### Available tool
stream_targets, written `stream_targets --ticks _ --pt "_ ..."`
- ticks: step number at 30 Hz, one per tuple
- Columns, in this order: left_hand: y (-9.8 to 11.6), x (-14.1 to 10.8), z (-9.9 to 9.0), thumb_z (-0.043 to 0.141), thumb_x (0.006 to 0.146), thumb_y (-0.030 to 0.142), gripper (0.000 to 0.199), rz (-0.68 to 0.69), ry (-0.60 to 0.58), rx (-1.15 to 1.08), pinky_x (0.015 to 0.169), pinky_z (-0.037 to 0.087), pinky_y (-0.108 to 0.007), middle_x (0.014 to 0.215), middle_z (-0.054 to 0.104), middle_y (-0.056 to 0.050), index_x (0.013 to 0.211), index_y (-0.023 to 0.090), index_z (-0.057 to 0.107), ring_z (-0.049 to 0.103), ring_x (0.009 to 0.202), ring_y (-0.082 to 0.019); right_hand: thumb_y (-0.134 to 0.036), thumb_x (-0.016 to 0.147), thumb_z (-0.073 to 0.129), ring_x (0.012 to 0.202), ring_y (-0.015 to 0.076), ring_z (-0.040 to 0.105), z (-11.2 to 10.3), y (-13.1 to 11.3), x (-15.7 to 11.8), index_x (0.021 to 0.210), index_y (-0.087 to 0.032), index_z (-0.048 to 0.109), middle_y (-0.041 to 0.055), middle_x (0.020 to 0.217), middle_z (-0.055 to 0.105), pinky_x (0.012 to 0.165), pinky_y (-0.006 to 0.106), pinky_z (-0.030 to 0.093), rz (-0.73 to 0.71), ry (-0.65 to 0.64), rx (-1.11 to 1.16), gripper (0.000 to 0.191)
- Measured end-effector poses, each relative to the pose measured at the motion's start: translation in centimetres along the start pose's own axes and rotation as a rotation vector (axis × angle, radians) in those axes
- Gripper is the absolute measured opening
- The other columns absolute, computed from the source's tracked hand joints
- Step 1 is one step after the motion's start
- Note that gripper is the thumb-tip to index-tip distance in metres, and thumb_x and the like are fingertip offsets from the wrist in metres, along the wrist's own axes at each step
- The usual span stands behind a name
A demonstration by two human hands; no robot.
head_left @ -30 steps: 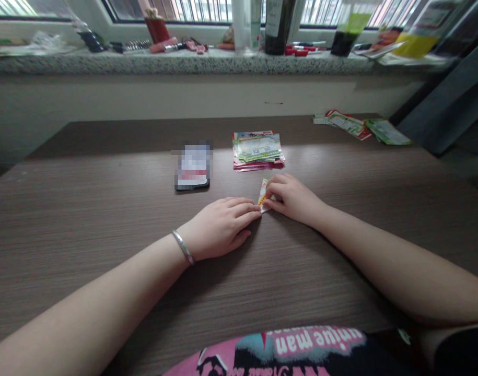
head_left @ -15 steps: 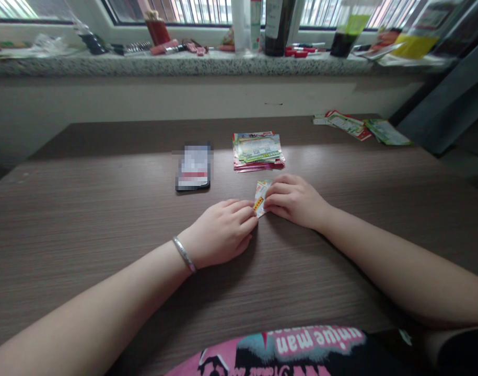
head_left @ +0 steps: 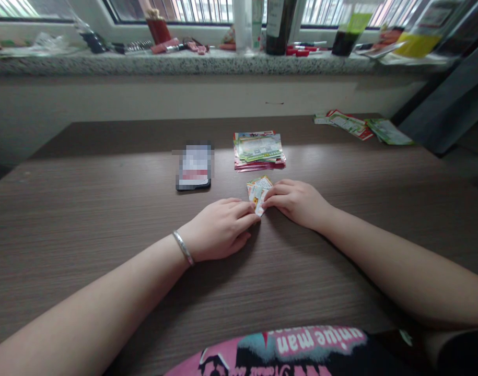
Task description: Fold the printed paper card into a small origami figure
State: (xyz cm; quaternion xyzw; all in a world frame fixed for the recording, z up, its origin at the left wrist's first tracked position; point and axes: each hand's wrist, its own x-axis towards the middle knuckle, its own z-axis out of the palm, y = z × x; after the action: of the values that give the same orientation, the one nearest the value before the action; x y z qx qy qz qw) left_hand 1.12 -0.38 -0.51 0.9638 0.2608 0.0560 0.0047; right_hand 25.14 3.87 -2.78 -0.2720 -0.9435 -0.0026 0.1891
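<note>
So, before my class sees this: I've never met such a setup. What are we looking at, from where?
No machine here: just a person's two bare hands, filmed by one head-worn camera looking forward and down. The left hand and right hand touch a small printed paper, seemingly folded, on the wood-grain table; how firmly is unclear. Beyond it lies a stack of printed papers, with a pixelated, phone-like object to the stack's left. Loose printed papers lie at the far right corner.

Both hands (head_left: 225, 230) touch a small printed paper (head_left: 259, 187) on the brown table (head_left: 105, 209).
</note>
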Motion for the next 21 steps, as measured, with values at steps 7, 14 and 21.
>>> stream_targets --ticks 7,14,21 --pt "-0.23 -0.03 0.18 0.051 0.086 0.024 0.033 -0.015 0.007 -0.078 0.100 0.045 -0.040 0.130 0.057 -0.007 0.119 0.019 0.057 0.055 0.115 -0.023 -0.021 0.093 0.049 0.090 0.0171 0.058 0.13 0.04 0.07 0.095 -0.026 0.071 0.0007 0.101 0.070 0.079 0.030 0.043 0.024 -0.009 -0.013 0.024" --pt "-0.12 0.13 0.00 0.051 0.087 0.025 0.034 -0.018 -0.013 -0.063 0.100 0.046 -0.040 0.130 0.057 -0.007 0.120 0.018 0.057 0.055 0.116 -0.024 -0.020 0.092 0.048 0.092 0.0182 0.060 -0.08 0.24 0.16 0.096 -0.022 0.071 0.0047 0.100 0.071 0.081 0.032 0.045 -0.065 0.004 0.024 0.024" --pt "-0.05 0.24 -0.06 0.049 0.088 0.024 0.033 -0.025 -0.034 -0.062 0.103 0.045 -0.039 0.130 0.057 -0.006 0.119 0.018 0.058 0.054 0.116 -0.023 -0.023 0.093 0.046 0.095 0.0169 0.061 -0.77 -0.08 0.13 0.100 -0.022 0.068 0.0050 0.103 0.069 0.081 0.032 0.045 -0.224 -0.056 0.048 0.023"
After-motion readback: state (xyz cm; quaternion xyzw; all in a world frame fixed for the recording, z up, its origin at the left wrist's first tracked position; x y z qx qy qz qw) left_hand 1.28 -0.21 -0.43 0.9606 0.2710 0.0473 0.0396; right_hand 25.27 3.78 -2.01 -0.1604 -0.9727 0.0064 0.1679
